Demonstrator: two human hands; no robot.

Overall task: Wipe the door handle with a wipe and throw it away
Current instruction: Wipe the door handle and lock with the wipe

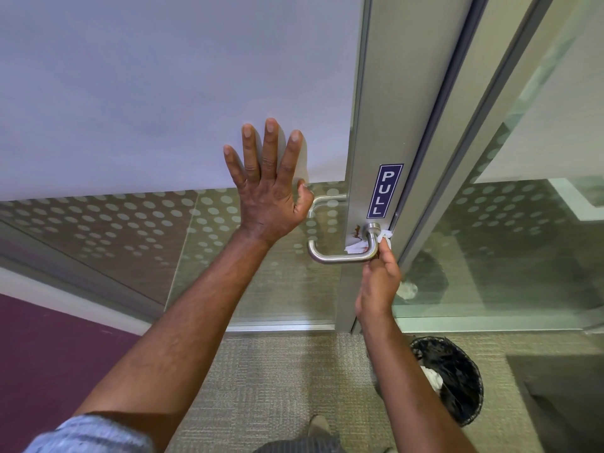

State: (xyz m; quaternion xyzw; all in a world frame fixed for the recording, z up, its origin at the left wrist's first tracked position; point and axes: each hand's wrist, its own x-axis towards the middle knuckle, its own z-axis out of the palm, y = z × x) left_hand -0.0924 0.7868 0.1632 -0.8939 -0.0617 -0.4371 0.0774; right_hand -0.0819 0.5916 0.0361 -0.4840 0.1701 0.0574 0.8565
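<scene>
Door handle (340, 256): lever's left half bare and reachable; right bend blocked by right hand (379, 282) pressing wipe (354, 247). Left hand (268, 194) flat on glass above. Mesh waste bin (451, 380): open-topped, floor around clear.

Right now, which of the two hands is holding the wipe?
The right hand, low at the door handle, pinches the white wipe against its bend. The left hand holds nothing, spread flat on the door panel.
</scene>
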